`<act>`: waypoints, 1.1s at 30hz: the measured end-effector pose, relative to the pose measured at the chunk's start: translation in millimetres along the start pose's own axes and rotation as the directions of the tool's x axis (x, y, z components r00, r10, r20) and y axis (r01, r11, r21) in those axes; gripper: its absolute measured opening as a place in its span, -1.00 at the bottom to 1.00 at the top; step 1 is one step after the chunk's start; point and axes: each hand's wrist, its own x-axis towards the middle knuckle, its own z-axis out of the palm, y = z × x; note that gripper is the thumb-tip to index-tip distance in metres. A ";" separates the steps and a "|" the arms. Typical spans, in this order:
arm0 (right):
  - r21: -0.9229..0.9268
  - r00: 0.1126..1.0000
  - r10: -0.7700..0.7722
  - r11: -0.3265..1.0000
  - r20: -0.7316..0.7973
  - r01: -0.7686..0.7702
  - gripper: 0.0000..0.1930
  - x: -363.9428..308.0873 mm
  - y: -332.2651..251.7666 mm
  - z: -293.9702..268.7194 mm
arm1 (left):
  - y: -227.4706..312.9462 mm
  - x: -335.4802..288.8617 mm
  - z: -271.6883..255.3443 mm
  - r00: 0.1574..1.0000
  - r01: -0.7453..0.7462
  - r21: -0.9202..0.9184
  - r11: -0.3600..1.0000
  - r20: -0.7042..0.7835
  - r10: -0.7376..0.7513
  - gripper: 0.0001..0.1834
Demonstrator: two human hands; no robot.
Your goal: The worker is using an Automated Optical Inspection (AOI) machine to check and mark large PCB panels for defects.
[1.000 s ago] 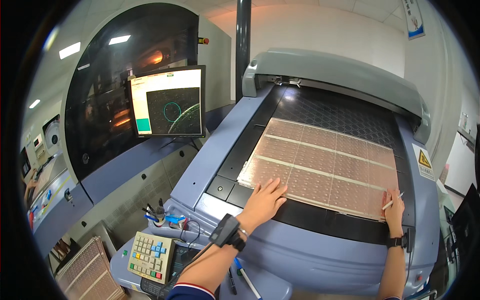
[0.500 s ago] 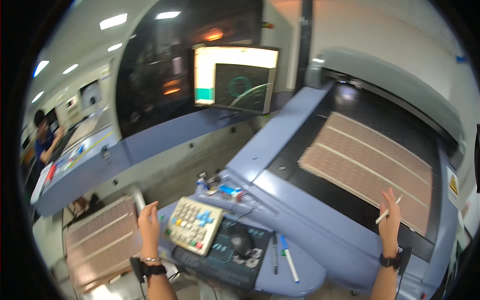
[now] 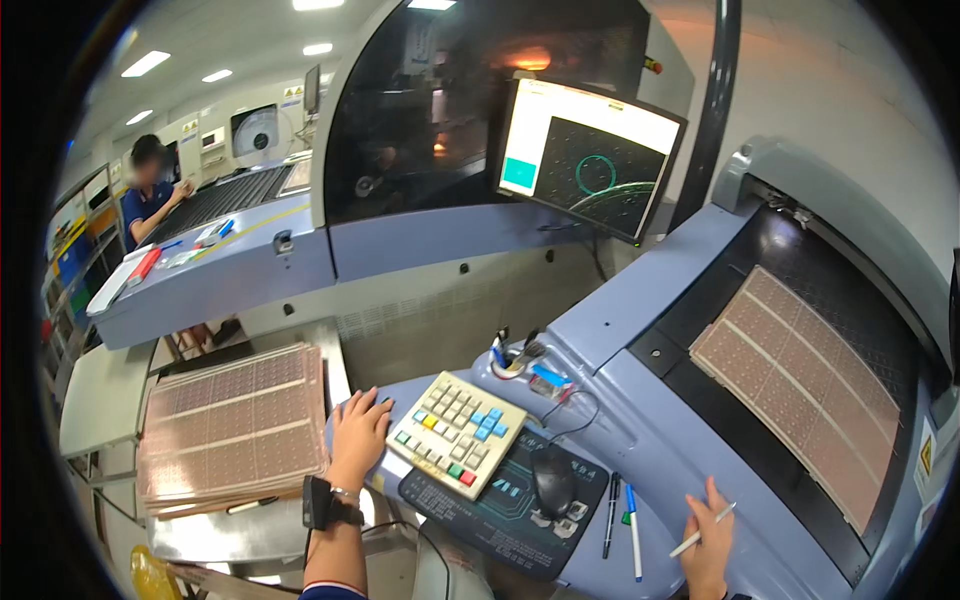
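Note:
My left hand lies with its fingers stretched out on the blue-grey console, just left of a cream keypad with coloured keys. It holds nothing. In my right hand, closed fingers grip a slim white pen, slanted over the console's right part. Close to that hand lie a blue-and-white marker and a black pen. A black mouse rests on a dark mat between my hands. Copper-coloured panels with pale strips lie on the black machine bed at right.
Left of me, a stack of similar panels sits on a metal table. A lit monitor stands beyond the console. A small holder with tools is behind the keypad. Far left, a person stands at another machine.
The view has turned left. My left hand has come down from the air onto the console beside the keypad. My right hand, still holding the pen, has moved back from the panels toward me.

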 end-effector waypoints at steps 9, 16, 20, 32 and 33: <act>0.200 0.990 0.081 0.974 0.115 -0.103 -0.61 -46.5 -17.1 -7.3 | 10.3 2.0 -13.3 0.999 0.044 -0.069 0.997 -0.029 -0.046 -0.60; 0.216 0.985 -0.033 0.976 0.172 -0.005 -0.60 -86.2 -44.4 16.2 | 7.1 -1.4 -10.5 0.999 0.040 -0.091 0.995 -0.022 -0.042 -0.57; 0.260 0.998 -0.003 0.965 0.060 -0.012 -0.61 -78.3 -49.4 12.0 | 9.0 -3.1 -12.4 0.999 0.035 -0.084 0.996 -0.002 -0.035 -0.57; 0.236 0.996 0.029 0.972 -0.083 -0.008 -0.78 -82.6 -49.3 17.4 | 2.6 0.4 -4.9 1.000 0.015 -0.057 0.998 -0.004 -0.015 -0.57; 0.238 0.996 0.029 0.971 -0.079 -0.009 -0.78 -81.3 -50.0 16.6 | 2.9 0.2 -6.0 1.000 0.012 -0.061 0.998 -0.011 -0.013 -0.58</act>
